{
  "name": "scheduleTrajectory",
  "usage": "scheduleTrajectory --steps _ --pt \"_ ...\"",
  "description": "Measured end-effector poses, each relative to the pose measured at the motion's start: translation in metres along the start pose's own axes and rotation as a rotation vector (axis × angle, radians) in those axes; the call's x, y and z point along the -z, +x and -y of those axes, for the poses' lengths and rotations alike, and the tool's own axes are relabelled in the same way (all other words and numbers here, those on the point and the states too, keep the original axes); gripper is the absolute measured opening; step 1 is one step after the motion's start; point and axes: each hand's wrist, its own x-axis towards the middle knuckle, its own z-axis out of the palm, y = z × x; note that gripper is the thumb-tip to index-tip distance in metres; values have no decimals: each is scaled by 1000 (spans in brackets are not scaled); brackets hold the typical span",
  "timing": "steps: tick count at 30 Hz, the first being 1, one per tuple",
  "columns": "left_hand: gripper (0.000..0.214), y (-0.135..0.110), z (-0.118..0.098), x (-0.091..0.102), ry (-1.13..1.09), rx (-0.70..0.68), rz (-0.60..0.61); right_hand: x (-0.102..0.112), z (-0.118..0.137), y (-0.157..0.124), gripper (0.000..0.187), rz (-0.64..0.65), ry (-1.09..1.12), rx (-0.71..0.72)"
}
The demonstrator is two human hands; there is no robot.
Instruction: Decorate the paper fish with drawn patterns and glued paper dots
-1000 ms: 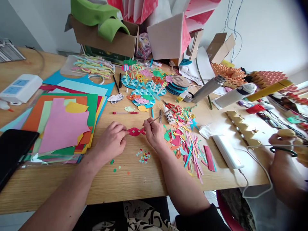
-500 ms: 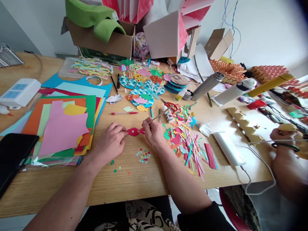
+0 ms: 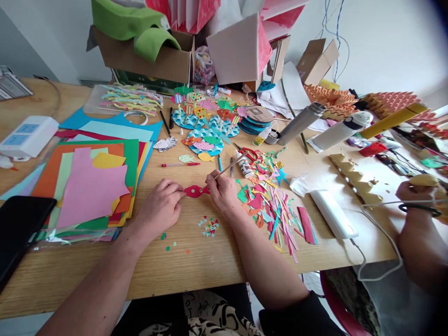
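At the left end of the desk lies a black phone, with a white power socket farther back. Just right of the phone is a stack of coloured paper, a pink sheet on top. A roll of tape lies at the back of the stack, near a bundle of paper strips.

Next comes the left hand, its fingertips pinching the left tip of a red paper cutout with pale dots. The cutout is between the two hands, over the middle of the desk. Behind it are a red pen and paper fish, the nearest one yellow; in front is a loose cluster of tiny paper triangles.

The right hand pinches a thin stick, slanted, its lower end at the cutout. Whether these fingers also grip the cutout cannot be told.

To the right are a glue bottle, red scissors, a heap of paper scraps and a white plastic box with a cable. At the far right, another person's hand holds something yellowish.
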Motion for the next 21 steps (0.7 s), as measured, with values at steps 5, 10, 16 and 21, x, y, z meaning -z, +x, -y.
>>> scheduleTrajectory --steps 5,10,16,21 --pt "38 -1 2 -1 6 -10 -2 0 1 1 30 -8 1 -18" --pt "38 0 2 -1 3 -11 -1 0 0 1 30 -33 15 -27" --pt "40 0 0 -1 2 -5 -10 0 0 1 30 -30 34 -29" --pt "40 -1 1 -1 5 -3 -4 0 0 1 30 -15 22 -19"
